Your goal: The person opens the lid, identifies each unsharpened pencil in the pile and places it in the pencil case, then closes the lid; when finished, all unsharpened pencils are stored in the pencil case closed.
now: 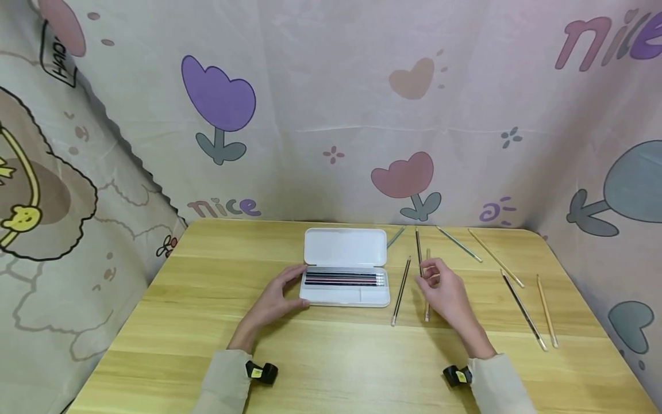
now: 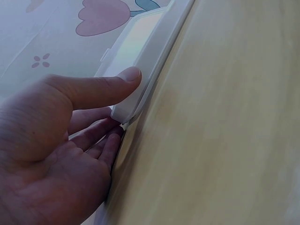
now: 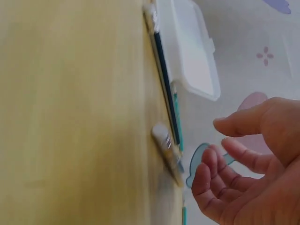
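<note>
A white pencil case (image 1: 331, 297) lies on the table with its lid (image 1: 345, 247) raised at the back. Several dark pencils (image 1: 341, 279) lie side by side inside it. My left hand (image 1: 276, 299) holds the case by its left end; the left wrist view shows the thumb (image 2: 108, 89) against the case wall and the other fingers around its corner. Over two loose pencils, a dark one (image 1: 418, 244) and a yellow one (image 1: 427, 310), hovers my right hand (image 1: 446, 290). Its fingers (image 3: 201, 180) bend loosely, apart from the thumb, with nothing between them.
A black pencil (image 1: 400, 293) lies between the case and my right hand. Behind the lid's right side is a green pencil (image 1: 396, 236). Farther right lie another green pencil (image 1: 459, 244), a long yellow one (image 1: 495, 257), a black one (image 1: 523, 310) and a short yellow one (image 1: 547, 310).
</note>
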`<state>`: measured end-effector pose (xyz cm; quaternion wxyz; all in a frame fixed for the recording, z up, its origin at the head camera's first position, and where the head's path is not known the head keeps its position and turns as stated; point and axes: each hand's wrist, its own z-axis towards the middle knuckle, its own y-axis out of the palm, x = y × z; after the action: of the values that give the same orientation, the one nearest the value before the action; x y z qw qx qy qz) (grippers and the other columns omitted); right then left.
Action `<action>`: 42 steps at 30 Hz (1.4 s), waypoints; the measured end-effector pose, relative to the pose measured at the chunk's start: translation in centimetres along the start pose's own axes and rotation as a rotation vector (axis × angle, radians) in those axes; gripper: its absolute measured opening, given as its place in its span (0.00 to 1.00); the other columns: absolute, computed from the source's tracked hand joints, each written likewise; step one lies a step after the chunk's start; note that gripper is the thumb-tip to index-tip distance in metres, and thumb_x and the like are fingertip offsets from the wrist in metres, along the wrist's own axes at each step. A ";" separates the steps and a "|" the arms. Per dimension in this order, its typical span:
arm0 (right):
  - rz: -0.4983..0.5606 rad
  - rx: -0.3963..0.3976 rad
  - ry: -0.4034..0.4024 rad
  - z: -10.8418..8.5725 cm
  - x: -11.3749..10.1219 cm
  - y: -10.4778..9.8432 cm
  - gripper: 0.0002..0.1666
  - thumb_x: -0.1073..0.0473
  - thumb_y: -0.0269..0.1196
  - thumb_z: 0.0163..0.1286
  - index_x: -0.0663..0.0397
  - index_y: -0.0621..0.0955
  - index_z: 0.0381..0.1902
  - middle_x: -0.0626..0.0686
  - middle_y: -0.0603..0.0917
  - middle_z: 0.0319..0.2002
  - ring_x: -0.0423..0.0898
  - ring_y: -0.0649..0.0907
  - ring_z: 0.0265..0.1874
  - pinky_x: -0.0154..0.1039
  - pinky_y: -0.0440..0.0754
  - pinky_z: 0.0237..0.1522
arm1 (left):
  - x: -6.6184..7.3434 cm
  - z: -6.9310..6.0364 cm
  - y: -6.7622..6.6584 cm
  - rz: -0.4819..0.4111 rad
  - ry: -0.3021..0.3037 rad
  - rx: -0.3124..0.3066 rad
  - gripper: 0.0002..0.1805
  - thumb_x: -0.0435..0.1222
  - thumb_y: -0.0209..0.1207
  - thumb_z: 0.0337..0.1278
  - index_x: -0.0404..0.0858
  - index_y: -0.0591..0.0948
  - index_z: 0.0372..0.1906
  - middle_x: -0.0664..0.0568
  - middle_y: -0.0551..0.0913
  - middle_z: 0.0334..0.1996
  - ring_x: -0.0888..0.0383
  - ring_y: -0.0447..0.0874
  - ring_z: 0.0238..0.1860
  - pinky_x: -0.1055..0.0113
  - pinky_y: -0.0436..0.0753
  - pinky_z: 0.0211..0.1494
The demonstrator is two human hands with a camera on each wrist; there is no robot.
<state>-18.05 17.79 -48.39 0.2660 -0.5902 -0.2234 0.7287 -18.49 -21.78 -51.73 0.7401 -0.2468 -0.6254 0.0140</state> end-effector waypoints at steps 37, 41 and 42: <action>-0.176 -0.156 0.214 -0.3 1.5 -3.2 0.15 0.64 0.67 0.60 0.68 0.83 0.43 0.56 0.85 0.34 0.48 0.80 0.29 0.37 0.80 0.25 | -0.1 -0.1 0.0 -0.006 0.019 0.005 0.47 0.27 0.74 0.48 0.31 0.66 0.75 0.36 0.64 0.75 0.36 0.64 0.74 0.49 0.62 0.78; -0.140 -0.120 0.168 -0.2 0.9 -3.6 0.14 0.64 0.65 0.62 0.67 0.83 0.44 0.55 0.86 0.35 0.48 0.82 0.31 0.35 0.81 0.29 | 0.0 0.0 0.0 0.001 0.025 0.003 0.47 0.27 0.75 0.48 0.31 0.66 0.75 0.36 0.64 0.75 0.36 0.64 0.74 0.49 0.62 0.78; -0.131 -0.110 0.148 -0.2 0.8 -3.6 0.13 0.65 0.65 0.63 0.67 0.83 0.44 0.55 0.86 0.35 0.47 0.83 0.32 0.35 0.81 0.30 | 0.0 0.0 0.0 0.001 0.025 0.004 0.47 0.27 0.75 0.48 0.31 0.66 0.75 0.36 0.65 0.75 0.36 0.64 0.74 0.49 0.62 0.78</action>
<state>-17.58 21.06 -46.75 0.2960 -0.6402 -0.2811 0.6508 -18.49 -21.82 -51.74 0.7485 -0.2459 -0.6158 0.0125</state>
